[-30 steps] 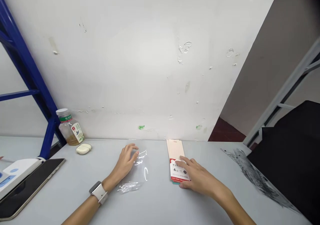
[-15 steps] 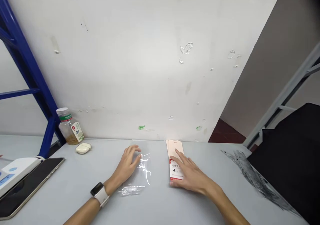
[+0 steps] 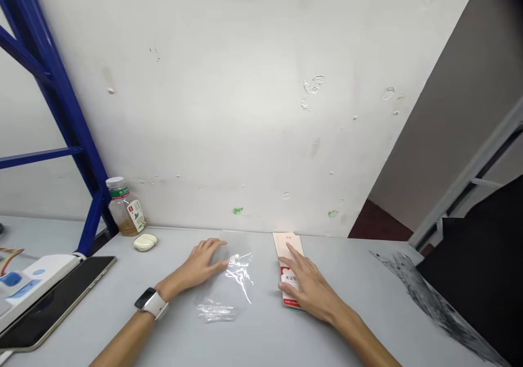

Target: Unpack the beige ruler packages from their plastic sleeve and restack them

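Two bare hands, both lying flat, neither gripping. L hand [image 3: 200, 263]: fingers [image 3: 212, 243] slightly apart, laid on L edge of clear plastic bag [image 3: 231, 288], apparently to pin it to tabletop [image 3: 261, 340]. R hand [image 3: 308, 289]: fingers [image 3: 293, 266] spread, pressed on stack of printed paper booklets [image 3: 289, 244], red-and-white cover on top, seemingly to steady it. White-strap smartwatch [image 3: 152, 303] on L wrist. Farther L: black tablet [image 3: 57, 301], white power strip [image 3: 36, 280]. Far edge: clear jar w/ green band [image 3: 125, 209], cream earbud case [image 3: 145, 242], both set back by white wall [image 3: 204, 111], out of the hands' way. Blue steel shelf frame [image 3: 95, 220] behind.
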Tool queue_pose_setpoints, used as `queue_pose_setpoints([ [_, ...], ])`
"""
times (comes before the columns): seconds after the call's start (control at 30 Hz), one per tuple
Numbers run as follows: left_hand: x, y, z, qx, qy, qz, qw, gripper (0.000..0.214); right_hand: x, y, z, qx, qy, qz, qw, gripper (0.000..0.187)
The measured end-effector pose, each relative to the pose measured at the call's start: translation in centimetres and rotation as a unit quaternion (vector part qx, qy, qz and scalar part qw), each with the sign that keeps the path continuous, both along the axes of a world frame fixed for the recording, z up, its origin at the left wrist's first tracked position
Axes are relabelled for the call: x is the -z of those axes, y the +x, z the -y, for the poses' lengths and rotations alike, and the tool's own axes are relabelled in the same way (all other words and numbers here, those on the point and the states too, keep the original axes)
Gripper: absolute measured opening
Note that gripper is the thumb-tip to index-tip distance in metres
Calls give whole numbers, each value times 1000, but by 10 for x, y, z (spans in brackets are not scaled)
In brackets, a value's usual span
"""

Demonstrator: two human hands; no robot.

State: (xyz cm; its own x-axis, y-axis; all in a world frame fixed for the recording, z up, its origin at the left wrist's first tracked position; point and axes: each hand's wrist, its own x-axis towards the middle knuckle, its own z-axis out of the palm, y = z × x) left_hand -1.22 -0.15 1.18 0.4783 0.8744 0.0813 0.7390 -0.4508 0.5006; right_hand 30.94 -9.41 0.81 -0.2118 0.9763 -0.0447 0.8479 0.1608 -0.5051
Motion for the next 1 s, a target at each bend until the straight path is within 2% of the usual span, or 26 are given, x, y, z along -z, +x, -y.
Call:
queue_pose_setpoints([
  [0.07,-5,-13,-5,17,-39,5,999,60,2,6,-4,62,14,-20,998,61],
  [0.17,-8,-29,-12,21,-56,-7,998,68,4,18,-11,167,37,-39,984,61],
  [0.3,-8,-43,-17,65,-75,-15,995,69,7,34,-17,209,-6,-130,969,66],
  [0.37,-9,-44,-16,84,-63,-15,994,67,9,38,-20,211,-31,-168,962,70],
  [0.5,-8,-33,-9,74,-26,-40,996,59,12,38,-24,178,-52,-222,957,67],
  [0.63,0,-16,-5,84,-18,-43,995,54,12,31,-25,164,-59,-270,947,67],
  [0.77,9,-10,-5,94,-12,-26,995,55,10,23,-22,145,-74,-323,932,69],
  [0.9,10,-10,-5,95,-1,-18,995,55,5,23,-17,113,-102,-340,928,72],
  [1.0,7,-8,-2,86,8,-25,996,51,-2,27,-10,74,-139,-306,939,85],
])
